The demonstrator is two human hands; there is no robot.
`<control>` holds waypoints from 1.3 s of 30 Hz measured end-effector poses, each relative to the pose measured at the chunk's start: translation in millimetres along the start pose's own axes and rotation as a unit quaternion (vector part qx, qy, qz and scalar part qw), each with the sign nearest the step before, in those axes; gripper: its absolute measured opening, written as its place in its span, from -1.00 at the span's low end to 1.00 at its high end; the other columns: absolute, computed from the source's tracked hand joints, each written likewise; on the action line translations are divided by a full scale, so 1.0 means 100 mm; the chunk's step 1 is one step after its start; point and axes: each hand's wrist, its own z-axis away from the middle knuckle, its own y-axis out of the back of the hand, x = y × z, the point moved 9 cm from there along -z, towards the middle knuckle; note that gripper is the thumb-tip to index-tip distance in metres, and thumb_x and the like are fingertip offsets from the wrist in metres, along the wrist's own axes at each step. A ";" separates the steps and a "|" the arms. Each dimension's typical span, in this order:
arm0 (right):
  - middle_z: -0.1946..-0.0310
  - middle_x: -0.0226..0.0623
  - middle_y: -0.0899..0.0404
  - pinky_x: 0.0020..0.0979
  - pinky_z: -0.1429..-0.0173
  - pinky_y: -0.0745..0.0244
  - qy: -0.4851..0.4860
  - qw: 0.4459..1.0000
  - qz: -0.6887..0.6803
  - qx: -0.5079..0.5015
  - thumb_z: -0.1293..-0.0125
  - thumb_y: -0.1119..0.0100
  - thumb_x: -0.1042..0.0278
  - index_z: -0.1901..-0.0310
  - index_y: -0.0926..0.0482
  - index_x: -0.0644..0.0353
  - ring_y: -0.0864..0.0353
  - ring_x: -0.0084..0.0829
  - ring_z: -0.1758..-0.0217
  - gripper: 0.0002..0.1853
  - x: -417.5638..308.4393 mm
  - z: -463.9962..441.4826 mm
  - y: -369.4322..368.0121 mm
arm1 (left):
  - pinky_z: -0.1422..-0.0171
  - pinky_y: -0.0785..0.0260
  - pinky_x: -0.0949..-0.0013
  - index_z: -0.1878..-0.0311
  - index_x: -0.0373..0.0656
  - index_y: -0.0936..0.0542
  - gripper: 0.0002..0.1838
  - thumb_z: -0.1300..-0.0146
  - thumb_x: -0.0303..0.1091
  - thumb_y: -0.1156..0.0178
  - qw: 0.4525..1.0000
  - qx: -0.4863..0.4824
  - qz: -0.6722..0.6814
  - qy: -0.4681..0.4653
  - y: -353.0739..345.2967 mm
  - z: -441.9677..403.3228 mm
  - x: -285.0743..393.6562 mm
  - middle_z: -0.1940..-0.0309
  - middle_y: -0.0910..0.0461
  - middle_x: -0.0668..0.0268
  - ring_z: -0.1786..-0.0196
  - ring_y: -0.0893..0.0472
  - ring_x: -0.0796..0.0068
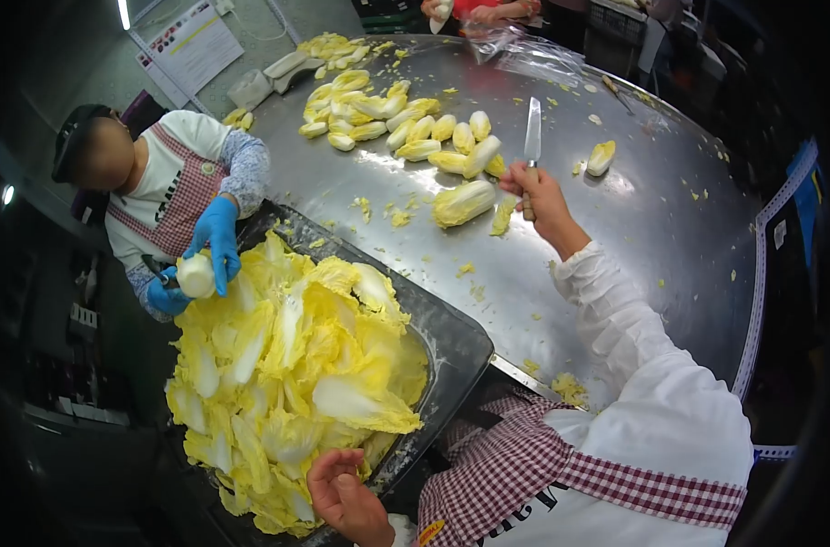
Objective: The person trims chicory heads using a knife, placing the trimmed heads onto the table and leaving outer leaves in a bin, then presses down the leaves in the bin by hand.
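My right hand [544,202] is closed around the handle of a knife [533,137], whose blade points toward the far side of the metal table [670,264]. Just left of that hand lie a whole cabbage [463,203] and a loose yellow leaf [503,217]. My left hand [347,497] is at the near edge of a heap of yellow cabbage leaves [296,365], fingers curled but apart, with nothing in it. The leaves fill a dark tray [456,342].
Several cabbages [351,109] lie across the table's far left, and a single one [601,158] at right. At left, a co-worker [173,173] in blue gloves holds a cabbage [196,275] and a tool over the tray. Plastic film [538,62] and another person's hands are at the far edge.
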 end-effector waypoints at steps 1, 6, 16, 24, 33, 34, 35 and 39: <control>0.20 -0.30 -0.60 -0.61 0.48 -0.38 -0.020 1.000 0.018 0.000 -0.31 -0.18 0.01 -0.01 -0.42 0.16 -0.64 -0.52 0.18 -0.58 0.07 0.09 -0.04 | -0.20 -0.35 0.23 -0.10 -0.35 -0.42 -0.69 -0.35 -0.42 -0.04 1.000 0.000 0.003 0.008 0.00 0.00 -0.03 0.02 -0.53 0.12 -0.01 -0.53 0.29; 0.46 -0.21 -0.60 -0.42 0.47 -0.41 -0.106 0.958 0.266 0.007 -0.27 -0.18 -0.07 0.12 -0.45 0.13 -0.58 -0.47 0.40 -0.59 0.66 0.66 0.21 | -0.20 -0.35 0.23 -0.08 -0.34 -0.43 -0.71 -0.36 -0.42 -0.03 0.999 0.020 0.020 0.028 -0.01 0.03 0.01 0.02 -0.52 0.12 -0.01 -0.53 0.29; 0.25 -0.01 -0.56 -0.15 0.09 -0.43 0.010 0.798 0.603 -0.006 -0.30 -0.10 0.09 0.02 -0.43 0.17 -0.56 -0.03 0.22 -0.64 0.44 1.69 0.84 | -0.22 -0.34 0.20 -0.12 -0.35 -0.40 -0.69 -0.37 -0.42 0.00 0.996 -0.049 0.077 0.017 -0.06 0.01 -0.04 0.03 -0.52 0.09 -0.01 -0.54 0.25; 0.15 -0.16 -0.46 -0.23 -0.01 -0.36 0.103 0.700 0.706 0.044 -0.14 -0.28 0.25 0.00 -0.43 0.17 -0.44 -0.13 0.10 -0.59 0.09 2.27 1.21 | -0.23 -0.34 0.20 -0.11 -0.37 -0.41 -0.70 -0.36 -0.47 0.05 0.988 -0.124 0.093 0.028 -0.19 0.02 -0.02 0.03 -0.52 0.05 -0.02 -0.53 0.22; 0.24 -0.20 -0.46 -0.24 0.01 -0.34 0.107 0.699 0.706 0.045 -0.10 -0.31 0.26 0.16 -0.52 0.19 -0.42 -0.16 0.13 -0.69 0.17 2.74 1.34 | -0.24 -0.36 0.21 -0.09 -0.38 -0.41 -0.70 -0.31 -0.52 0.06 0.981 -0.170 0.093 0.030 -0.17 0.13 0.07 0.03 -0.52 0.05 -0.03 -0.53 0.22; 0.25 -0.20 -0.46 -0.25 0.01 -0.34 0.074 0.705 0.703 0.061 -0.10 -0.30 0.27 0.18 -0.53 0.19 -0.42 -0.16 0.13 -0.72 0.17 2.79 1.40 | -0.23 -0.36 0.21 -0.09 -0.39 -0.41 -0.70 -0.31 -0.51 0.05 0.980 -0.173 0.095 0.030 -0.14 0.16 0.08 0.02 -0.53 0.05 -0.03 -0.53 0.22; 0.25 -0.20 -0.46 -0.25 0.01 -0.34 0.067 0.703 0.705 0.063 -0.10 -0.30 0.27 0.18 -0.53 0.19 -0.42 -0.16 0.13 -0.72 0.17 2.86 1.46 | -0.23 -0.36 0.21 -0.09 -0.39 -0.41 -0.70 -0.31 -0.51 0.05 0.979 -0.177 0.095 0.036 -0.09 0.19 0.06 0.02 -0.53 0.05 -0.03 -0.53 0.22; 0.18 -0.15 -0.46 -0.19 -0.01 -0.35 0.023 0.672 0.725 0.153 -0.12 -0.27 0.33 0.16 -0.53 0.19 -0.41 -0.11 0.06 -0.74 0.07 3.28 1.92 | -0.22 -0.37 0.22 -0.10 -0.40 -0.40 -0.69 -0.33 -0.48 0.00 0.974 -0.190 0.115 0.047 0.08 0.29 -0.02 0.04 -0.53 0.04 -0.02 -0.54 0.22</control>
